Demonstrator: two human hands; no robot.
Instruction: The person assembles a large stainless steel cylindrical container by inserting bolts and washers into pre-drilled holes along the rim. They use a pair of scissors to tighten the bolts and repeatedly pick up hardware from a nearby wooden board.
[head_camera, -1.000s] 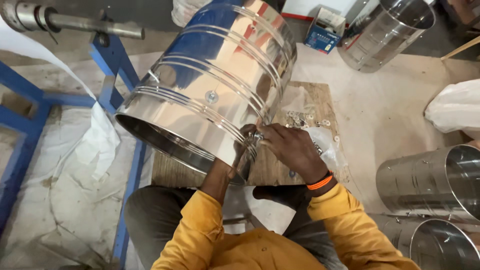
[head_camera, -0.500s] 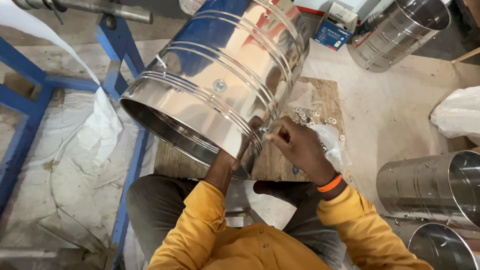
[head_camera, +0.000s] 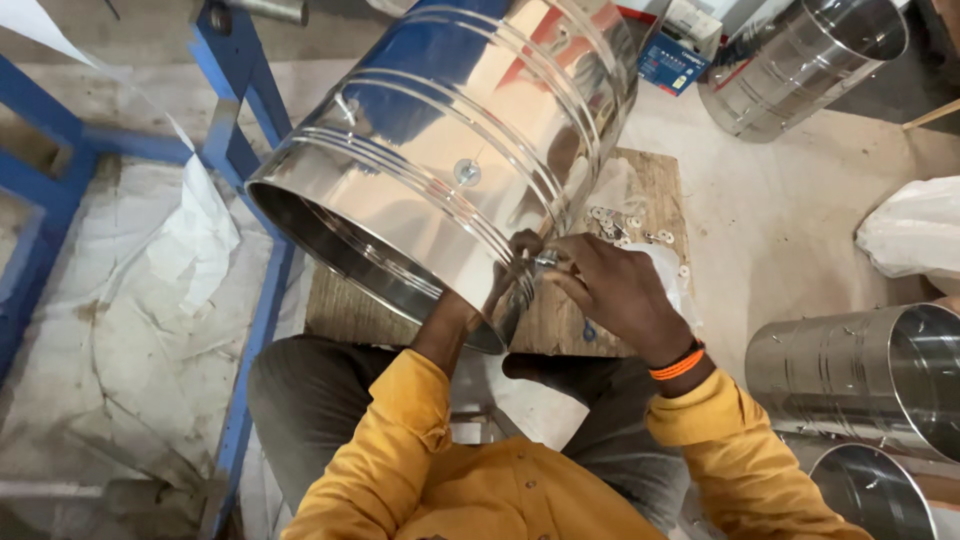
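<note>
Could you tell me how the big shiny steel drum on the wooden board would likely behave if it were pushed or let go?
The steel drum lies tilted on its curved side, so it would probably roll. Its polished wall looks slippery to grip. Open-ended and thin-walled, it is likely light for its size; the right hand steadies its rim.

Blue-white carton (head_camera: 676, 52) top centre, behind drum.

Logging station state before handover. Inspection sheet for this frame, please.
Surface: wooden board on a pale floor.
Job's things: steel drum tilted, open end toward the person.
Clutter: small metal washers loose on the board.
Grippers: left hand reaches inside the drum, hidden; right hand pinches a small metal part at the rim.
Cables: nothing seen.
Surroundings: blue metal frame, more steel drums, white bag.
</note>
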